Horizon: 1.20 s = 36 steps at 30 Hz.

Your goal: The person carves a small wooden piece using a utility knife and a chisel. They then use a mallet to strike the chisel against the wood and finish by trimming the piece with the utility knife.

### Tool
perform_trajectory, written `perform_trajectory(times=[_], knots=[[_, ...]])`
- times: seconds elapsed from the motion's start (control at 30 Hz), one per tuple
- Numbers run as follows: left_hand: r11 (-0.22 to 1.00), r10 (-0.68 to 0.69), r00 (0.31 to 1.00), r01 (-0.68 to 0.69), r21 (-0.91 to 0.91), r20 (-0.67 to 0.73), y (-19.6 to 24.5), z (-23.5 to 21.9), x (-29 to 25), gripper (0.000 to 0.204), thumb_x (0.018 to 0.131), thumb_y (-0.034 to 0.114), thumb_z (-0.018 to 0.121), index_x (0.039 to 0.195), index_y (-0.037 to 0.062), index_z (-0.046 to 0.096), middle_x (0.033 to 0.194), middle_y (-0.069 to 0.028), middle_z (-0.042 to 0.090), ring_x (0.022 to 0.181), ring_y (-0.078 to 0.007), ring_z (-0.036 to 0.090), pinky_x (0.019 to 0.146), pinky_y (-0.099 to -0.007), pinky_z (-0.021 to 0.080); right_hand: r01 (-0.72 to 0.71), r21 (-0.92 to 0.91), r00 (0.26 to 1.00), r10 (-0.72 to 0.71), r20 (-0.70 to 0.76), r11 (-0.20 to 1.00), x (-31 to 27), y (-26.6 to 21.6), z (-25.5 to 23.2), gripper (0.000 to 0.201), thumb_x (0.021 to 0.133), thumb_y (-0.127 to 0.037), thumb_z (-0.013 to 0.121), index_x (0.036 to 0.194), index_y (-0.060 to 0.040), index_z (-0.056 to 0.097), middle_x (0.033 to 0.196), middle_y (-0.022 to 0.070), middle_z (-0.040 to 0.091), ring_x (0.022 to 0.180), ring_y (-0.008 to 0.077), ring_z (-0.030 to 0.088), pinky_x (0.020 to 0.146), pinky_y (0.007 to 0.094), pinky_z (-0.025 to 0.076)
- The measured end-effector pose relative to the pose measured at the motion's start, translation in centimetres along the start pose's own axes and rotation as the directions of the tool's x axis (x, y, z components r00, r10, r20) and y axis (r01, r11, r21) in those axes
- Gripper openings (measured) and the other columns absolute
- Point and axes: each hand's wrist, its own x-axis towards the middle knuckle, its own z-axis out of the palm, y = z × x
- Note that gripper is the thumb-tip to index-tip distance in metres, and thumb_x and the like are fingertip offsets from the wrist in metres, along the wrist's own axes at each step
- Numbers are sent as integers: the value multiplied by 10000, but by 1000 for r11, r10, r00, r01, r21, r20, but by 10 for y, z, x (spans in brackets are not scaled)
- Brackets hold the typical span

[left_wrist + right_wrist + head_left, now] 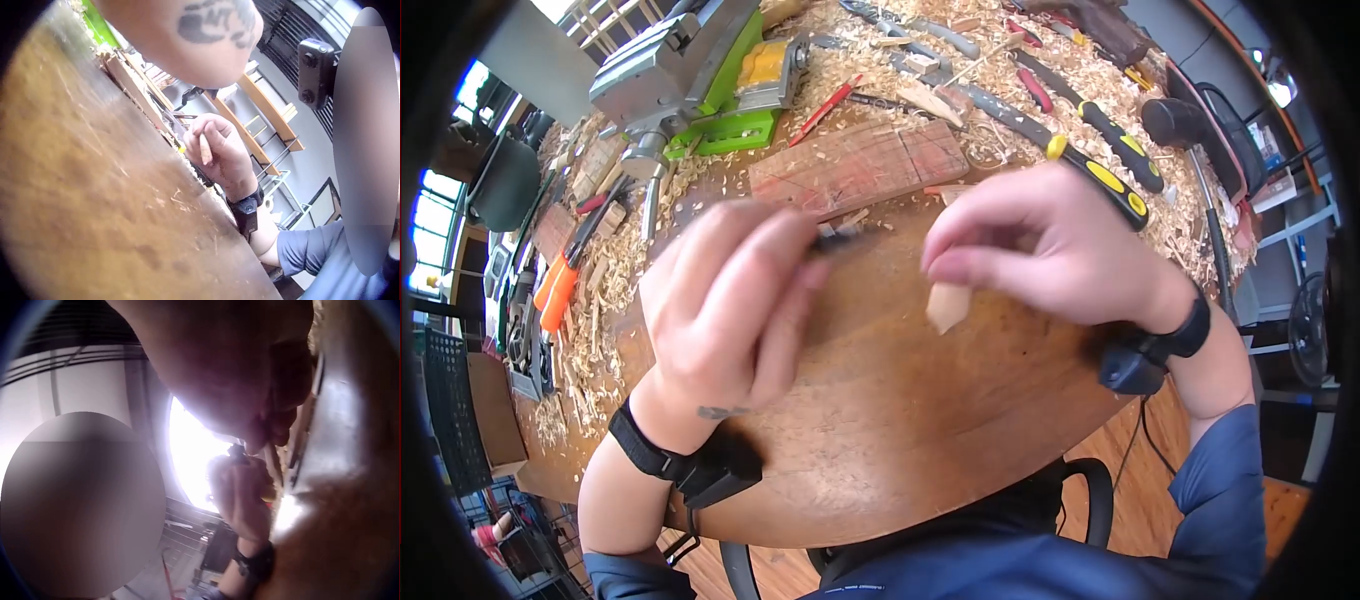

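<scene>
My right hand (1055, 245) pinches a small pale wood piece (947, 308) between thumb and fingers, its pointed end hanging down over the table. The left wrist view also shows this wood piece (205, 150) sticking out of the fingers. To the left, my left hand (720, 300) is raised with fingers curled, blurred at the tips. A small dark object (236, 452) shows at its fingertips in the right wrist view; its kind cannot be made out. The two hands are apart, both above the brown wooden table (880, 440).
A reddish board (860, 168) lies behind the hands. A grey and green vise (720, 110) stands back left. Yellow-black handled tools (1105, 185), a mallet (1172, 122) and orange-handled pliers (557, 290) lie among wood shavings (1090, 70).
</scene>
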Motion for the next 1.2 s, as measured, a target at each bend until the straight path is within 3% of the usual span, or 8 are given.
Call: perform_trajectory(times=[0.07, 0.13, 0.2, 0.27, 0.97, 1.0, 1.07, 1.2], knots=[[999, 29, 999, -29, -32, 15, 3, -1, 2, 273, 746, 53, 836, 989, -23, 737, 872, -142, 670, 691, -287, 680, 599, -380, 544, -55, -17, 997, 56, 49, 998, 2, 1, 4, 176, 999, -197, 773, 1059, -35, 800, 851, 69, 765, 701, 123, 653, 666, 291, 524], [993, 62, 980, -42, -108, 191, 7, -7, 1, 282, 794, 8, 792, 1056, -57, 713, 889, -183, 685, 724, -328, 688, 647, -391, 560, -4, 26, 997, 2, 72, 1000, 3, 7, 5, 174, 987, -197, 778, 1056, -38, 797, 869, 83, 762, 731, 157, 674, 694, 308, 534], [992, 82, 980, -64, -105, 181, 7, -3, 1, 290, 747, 34, 819, 1010, -42, 726, 841, -150, 665, 679, -304, 667, 603, -383, 536, -7, 8, 998, 7, 61, 1000, 4, 8, 5, 167, 970, -196, 781, 1043, -47, 796, 884, 92, 762, 750, 197, 695, 704, 330, 542], [995, 74, 959, -54, -79, 272, 10, -3, 2, 282, 723, 42, 828, 976, -36, 732, 821, -133, 648, 658, -289, 651, 573, -377, 512, 16, -74, 998, -11, 64, 997, 5, 7, 3, 164, 962, -207, 780, 1019, -53, 794, 875, 103, 748, 752, 240, 698, 700, 353, 545], [985, 152, 963, -129, -114, 222, 15, 13, 0, 361, 705, 72, 908, 1020, -31, 763, 918, -129, 670, 652, -242, 631, 534, -343, 489, 84, -110, 994, -90, -59, 990, 3, 18, 16, 131, 963, -188, 761, 979, -62, 796, 880, 102, 696, 770, 292, 678, 705, 399, 538], [982, 165, 964, -140, -128, 210, 15, 14, 0, 358, 699, 64, 907, 1011, -38, 765, 916, -128, 677, 655, -238, 635, 529, -342, 489, 83, -110, 994, -90, -60, 990, 3, 20, 17, 131, 963, -188, 761, 979, -62, 796, 880, 102, 696, 770, 292, 678, 705, 399, 538], [978, 178, 964, -151, -141, 197, 16, 16, 0, 355, 693, 55, 907, 1003, -45, 767, 914, -127, 683, 658, -233, 639, 523, -340, 489, 135, -151, 987, -146, -60, 979, 3, 24, 17, 83, 971, -131, 801, 1020, -64, 800, 917, 24, 683, 657, 111, 589, 588, 273, 465], [973, 205, 958, -178, -145, 201, 18, 17, 2, 335, 681, 38, 903, 973, -61, 770, 899, -128, 698, 659, -231, 645, 512, -346, 491, 114, -117, 990, -122, -63, 986, 2, 24, 17, 83, 974, -129, 794, 1021, -61, 799, 898, 26, 663, 676, 116, 590, 599, 276, 465]])
